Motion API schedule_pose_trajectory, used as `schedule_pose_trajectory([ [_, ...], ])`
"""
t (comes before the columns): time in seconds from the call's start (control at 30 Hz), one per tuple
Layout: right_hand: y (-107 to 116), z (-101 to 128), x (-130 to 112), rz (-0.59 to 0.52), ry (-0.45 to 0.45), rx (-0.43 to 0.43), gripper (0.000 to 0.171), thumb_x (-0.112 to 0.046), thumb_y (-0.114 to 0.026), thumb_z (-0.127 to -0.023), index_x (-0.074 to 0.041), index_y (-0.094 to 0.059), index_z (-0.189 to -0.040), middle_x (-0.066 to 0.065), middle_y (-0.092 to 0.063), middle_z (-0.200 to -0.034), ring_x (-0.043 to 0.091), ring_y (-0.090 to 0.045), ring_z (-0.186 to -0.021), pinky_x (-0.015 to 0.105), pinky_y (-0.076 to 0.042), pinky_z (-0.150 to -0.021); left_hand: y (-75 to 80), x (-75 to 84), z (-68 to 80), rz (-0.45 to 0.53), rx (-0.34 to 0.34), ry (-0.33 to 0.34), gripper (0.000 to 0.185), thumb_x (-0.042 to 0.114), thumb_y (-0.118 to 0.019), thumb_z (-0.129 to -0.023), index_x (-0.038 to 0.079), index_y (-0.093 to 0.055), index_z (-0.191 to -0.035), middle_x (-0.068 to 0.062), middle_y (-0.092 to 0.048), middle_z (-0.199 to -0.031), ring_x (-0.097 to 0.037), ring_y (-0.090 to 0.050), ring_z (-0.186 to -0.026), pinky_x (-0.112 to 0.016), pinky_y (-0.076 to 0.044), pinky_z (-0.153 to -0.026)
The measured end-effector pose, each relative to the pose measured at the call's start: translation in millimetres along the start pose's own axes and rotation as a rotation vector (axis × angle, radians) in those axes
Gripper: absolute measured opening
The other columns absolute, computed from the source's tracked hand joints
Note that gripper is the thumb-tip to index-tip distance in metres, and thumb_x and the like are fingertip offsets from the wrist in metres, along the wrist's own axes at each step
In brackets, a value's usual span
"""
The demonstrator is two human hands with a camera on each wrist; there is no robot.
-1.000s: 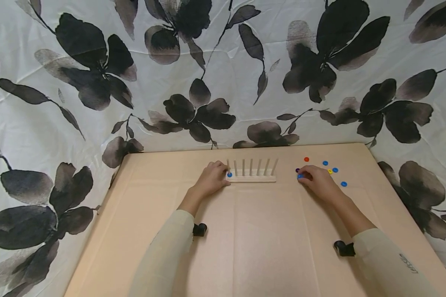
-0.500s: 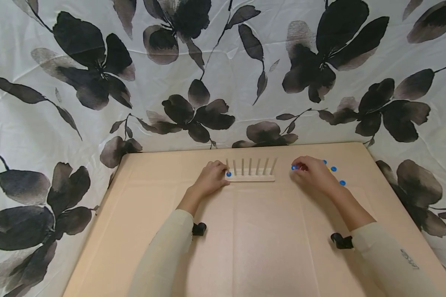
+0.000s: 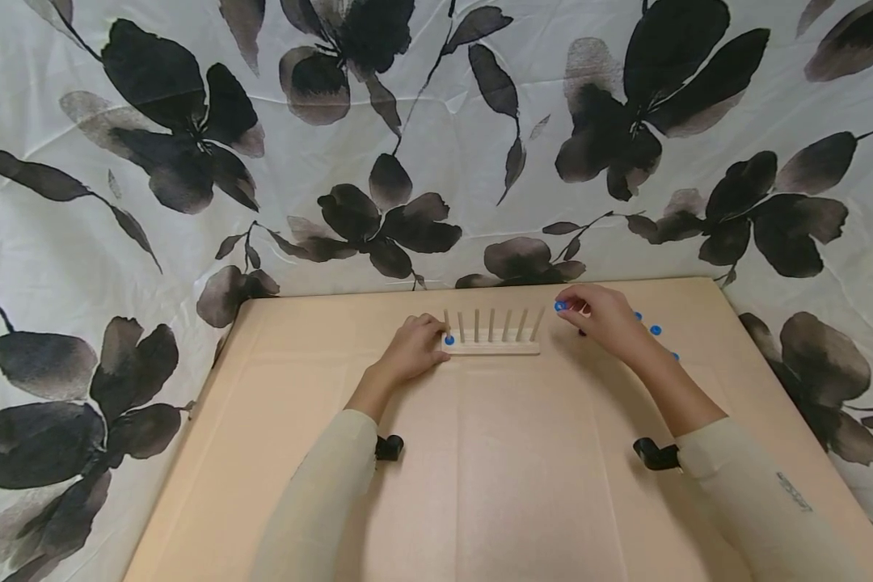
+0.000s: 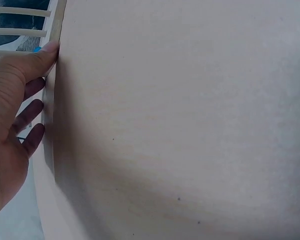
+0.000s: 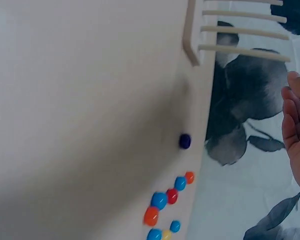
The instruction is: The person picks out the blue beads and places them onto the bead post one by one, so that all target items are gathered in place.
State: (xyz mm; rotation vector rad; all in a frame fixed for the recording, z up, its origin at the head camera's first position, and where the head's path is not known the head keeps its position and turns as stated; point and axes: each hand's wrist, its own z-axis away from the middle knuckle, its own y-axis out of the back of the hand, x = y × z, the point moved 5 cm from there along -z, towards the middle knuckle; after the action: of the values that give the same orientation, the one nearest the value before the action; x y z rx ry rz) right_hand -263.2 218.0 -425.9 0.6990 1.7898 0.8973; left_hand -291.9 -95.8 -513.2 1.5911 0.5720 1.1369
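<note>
A wooden peg rack (image 3: pixel 491 349) with several upright pegs stands near the table's far edge. One blue bead (image 3: pixel 449 340) sits at its leftmost peg. My left hand (image 3: pixel 413 346) grips that end of the rack; in the left wrist view the thumb (image 4: pixel 49 48) presses against the base. Off the rack's right end, my right hand (image 3: pixel 602 319) is raised and pinches another blue bead (image 3: pixel 560 305) between thumb and fingertips. In the right wrist view this hand (image 5: pixel 299 125) is beside the peg tips, and its bead is hidden.
A dark purple bead (image 5: pixel 185 141) lies alone on the table (image 3: pixel 509 453), close to the rack. Farther off are several loose beads: blue (image 5: pixel 159 200), orange (image 5: pixel 151 216), red (image 5: pixel 172 195) and yellow (image 5: pixel 166 234). Behind the table hangs a floral cloth (image 3: pixel 451 162).
My right hand has lifted the blue bead away from the loose beads and moved it left and up toward the rack. The left hand has kept its grip on the rack.
</note>
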Motion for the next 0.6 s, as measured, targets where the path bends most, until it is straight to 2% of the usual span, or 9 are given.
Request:
schedule_pose_trajectory([
  [0.3,-7.5,-7.5,-21.6,-0.051,-0.011,-0.005,0.021,-0.018,-0.072,-0.087,-0.011,-0.069,-0.107,0.004,-0.067,-0.091,0.018,-0.059,-0.084,0.037,-0.052,-0.077,-1.1,-1.4,3.2,0.01,0.006,0.005,0.053,0.038,-0.073,-0.084,0.018,-0.058,-0.13,0.001,-0.055,-0.128,-0.023,-0.048,-0.117,-0.042,-0.041,-0.101],
  [0.6,-17.1,-21.6,-56.3,-0.084,0.071,-0.017,0.019,-0.018,-0.071,-0.087,-0.013,-0.071,-0.106,0.002,-0.066,-0.093,0.016,-0.06,-0.084,0.032,-0.051,-0.075,-2.7,-0.8,4.8,0.014,0.021,0.004,0.051,0.037,-0.073,-0.084,0.017,-0.059,-0.128,0.001,-0.056,-0.126,-0.022,-0.048,-0.116,-0.042,-0.041,-0.1],
])
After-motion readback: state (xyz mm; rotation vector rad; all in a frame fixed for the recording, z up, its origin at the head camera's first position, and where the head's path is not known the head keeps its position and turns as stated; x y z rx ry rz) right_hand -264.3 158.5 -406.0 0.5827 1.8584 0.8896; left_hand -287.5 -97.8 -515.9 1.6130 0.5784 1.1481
